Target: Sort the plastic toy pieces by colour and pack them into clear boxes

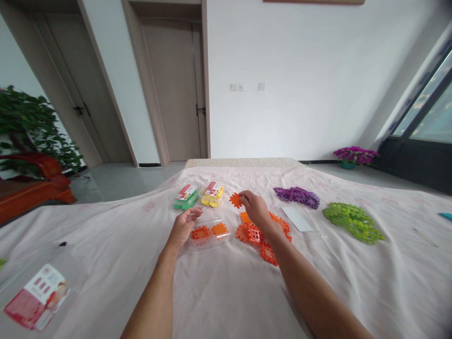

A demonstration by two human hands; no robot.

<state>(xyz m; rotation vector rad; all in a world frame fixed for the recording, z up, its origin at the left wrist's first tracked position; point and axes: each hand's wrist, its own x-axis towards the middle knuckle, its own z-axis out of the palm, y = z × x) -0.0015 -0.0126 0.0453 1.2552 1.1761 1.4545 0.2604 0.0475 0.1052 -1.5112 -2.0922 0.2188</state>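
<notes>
My right hand point(254, 207) pinches an orange puzzle-edged plastic building piece point(235, 200) above the cloth. Below that forearm lies a loose pile of orange building pieces point(254, 234), some with window-like grids, partly hidden by the arm. To the left sits a clear plastic box point(208, 246) with a few orange pieces inside, one a frame and one solid. My left hand point(185, 227) is at the box's left side, its fingers curved and slightly apart, with nothing visible between them. Whether it touches the box is hard to see.
Behind stand clear packs of green pieces point(186, 196) and yellow pieces point(212, 193). Rightward lie purple pieces point(297, 196), a white card point(296, 219) and lime-green pieces point(353, 222). A clear labelled package point(38, 296) lies front left on the pale cloth point(219, 296).
</notes>
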